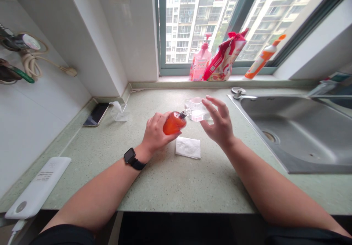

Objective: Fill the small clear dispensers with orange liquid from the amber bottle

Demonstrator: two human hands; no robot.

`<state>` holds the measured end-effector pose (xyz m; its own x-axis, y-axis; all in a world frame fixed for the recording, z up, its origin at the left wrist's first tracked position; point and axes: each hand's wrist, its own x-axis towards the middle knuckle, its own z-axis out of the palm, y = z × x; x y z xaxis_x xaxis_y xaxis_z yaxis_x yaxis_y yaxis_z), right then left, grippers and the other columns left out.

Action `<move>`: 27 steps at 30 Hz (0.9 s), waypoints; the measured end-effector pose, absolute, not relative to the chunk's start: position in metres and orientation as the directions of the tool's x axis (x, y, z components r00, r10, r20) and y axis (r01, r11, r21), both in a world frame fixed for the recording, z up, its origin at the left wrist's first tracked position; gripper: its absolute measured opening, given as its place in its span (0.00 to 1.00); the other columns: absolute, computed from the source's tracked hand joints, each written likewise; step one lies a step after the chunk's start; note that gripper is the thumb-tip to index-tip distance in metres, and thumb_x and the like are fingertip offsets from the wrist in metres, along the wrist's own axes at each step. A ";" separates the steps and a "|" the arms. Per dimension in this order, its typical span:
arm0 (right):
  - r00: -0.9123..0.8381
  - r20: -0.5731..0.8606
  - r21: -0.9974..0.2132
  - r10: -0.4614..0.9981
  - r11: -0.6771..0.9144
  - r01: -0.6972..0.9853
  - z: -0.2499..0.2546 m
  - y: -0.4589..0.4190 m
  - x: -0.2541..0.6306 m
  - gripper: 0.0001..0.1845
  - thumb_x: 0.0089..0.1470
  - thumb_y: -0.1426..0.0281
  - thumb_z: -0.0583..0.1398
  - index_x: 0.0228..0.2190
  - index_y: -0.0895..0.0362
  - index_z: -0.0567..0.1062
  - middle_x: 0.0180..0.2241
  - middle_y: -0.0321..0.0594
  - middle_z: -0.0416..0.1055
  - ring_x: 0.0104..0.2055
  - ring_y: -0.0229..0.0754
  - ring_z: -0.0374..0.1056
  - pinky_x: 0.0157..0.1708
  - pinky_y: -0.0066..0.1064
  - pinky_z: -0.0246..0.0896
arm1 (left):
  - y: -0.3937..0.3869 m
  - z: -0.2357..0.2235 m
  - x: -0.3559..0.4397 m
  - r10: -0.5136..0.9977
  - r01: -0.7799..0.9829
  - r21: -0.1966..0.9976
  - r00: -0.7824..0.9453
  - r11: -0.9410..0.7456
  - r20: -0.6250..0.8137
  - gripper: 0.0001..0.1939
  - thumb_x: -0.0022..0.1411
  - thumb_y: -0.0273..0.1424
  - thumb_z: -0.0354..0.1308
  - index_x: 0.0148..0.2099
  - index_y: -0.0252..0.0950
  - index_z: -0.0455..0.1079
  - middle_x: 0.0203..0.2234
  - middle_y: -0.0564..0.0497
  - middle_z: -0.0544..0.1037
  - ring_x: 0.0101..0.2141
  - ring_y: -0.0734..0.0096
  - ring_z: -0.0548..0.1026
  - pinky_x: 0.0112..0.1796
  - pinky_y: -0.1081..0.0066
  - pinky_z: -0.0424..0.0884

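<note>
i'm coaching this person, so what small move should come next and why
Perhaps steady the clear container with the right hand: that hand is open close beside it, while the left hand holds the orange bottle with its narrow end pointing toward the container.

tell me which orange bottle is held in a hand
The orange-red bottle, tilted in the left hand; the other, an orange-and-white bottle, is on the windowsill.
</note>
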<state>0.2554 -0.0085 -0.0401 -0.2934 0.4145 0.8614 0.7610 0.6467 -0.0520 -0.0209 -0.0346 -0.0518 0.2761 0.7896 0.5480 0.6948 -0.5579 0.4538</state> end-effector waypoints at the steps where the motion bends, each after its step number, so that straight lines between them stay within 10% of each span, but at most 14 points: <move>1: -0.293 0.862 -0.052 0.415 0.646 0.761 -0.040 -0.008 0.255 0.54 0.58 0.80 0.63 0.75 0.33 0.52 0.67 0.44 0.66 0.66 0.62 0.70 0.63 0.62 0.72 | -0.035 -0.052 -0.021 0.790 0.694 0.454 0.276 -0.558 0.548 0.39 0.64 0.52 0.71 0.70 0.42 0.66 0.51 0.43 0.77 0.51 0.52 0.76 0.58 0.51 0.71; 27: -0.287 0.881 -0.046 0.377 0.670 0.741 -0.036 -0.008 0.255 0.52 0.57 0.81 0.63 0.74 0.34 0.58 0.68 0.44 0.66 0.66 0.60 0.69 0.63 0.61 0.73 | -0.034 -0.052 -0.021 0.793 0.701 0.449 0.281 -0.554 0.541 0.38 0.65 0.53 0.70 0.70 0.43 0.66 0.52 0.43 0.77 0.52 0.51 0.76 0.58 0.49 0.70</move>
<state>0.2547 -0.0085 -0.0363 -0.2868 0.3773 0.8806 0.7406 0.6704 -0.0460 -0.0213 -0.0343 -0.0521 0.2807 0.7929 0.5409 0.7010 -0.5543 0.4488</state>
